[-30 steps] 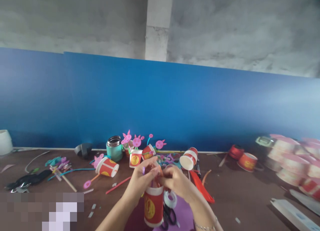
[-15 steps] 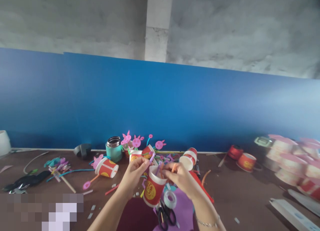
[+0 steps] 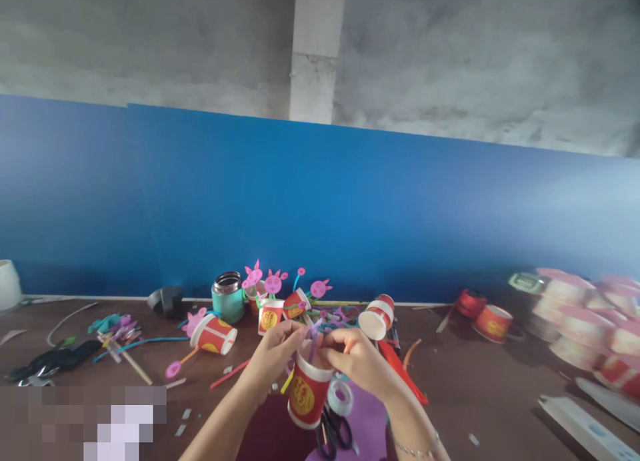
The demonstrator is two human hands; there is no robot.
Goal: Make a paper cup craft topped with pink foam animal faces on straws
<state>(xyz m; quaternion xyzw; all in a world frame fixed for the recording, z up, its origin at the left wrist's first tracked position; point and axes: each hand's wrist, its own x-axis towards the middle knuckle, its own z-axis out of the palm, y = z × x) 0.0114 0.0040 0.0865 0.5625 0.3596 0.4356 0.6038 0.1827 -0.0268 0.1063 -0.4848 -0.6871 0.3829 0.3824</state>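
Note:
A red and white paper cup (image 3: 311, 393) with a gold emblem is held up, slightly tilted, between my hands. My left hand (image 3: 280, 349) is closed at the left of its rim, fingertips pinching a thin purple strip (image 3: 313, 338) that stands up from the mouth. My right hand (image 3: 356, 356) closes on the right side of the rim, fingertips partly inside the cup. A small orange piece (image 3: 349, 346) shows between its fingers. Below the cup lie black-handled scissors (image 3: 333, 434) and a roll of clear tape (image 3: 341, 398) on purple sheet material (image 3: 367, 418).
Finished-looking cups with pink animal faces (image 3: 273, 282) stand behind, beside a teal jar (image 3: 229, 302). A cup lies on its side (image 3: 214, 334) at left, another (image 3: 377, 318) at right. Red scissors-like plastic (image 3: 403, 373) lies right of my hand; stacked cups (image 3: 583, 321) stand far right.
My left hand has moved in toward the cup's mouth, bringing the purple strip upright over the rim. The cup has dropped slightly. My right hand stays at the rim.

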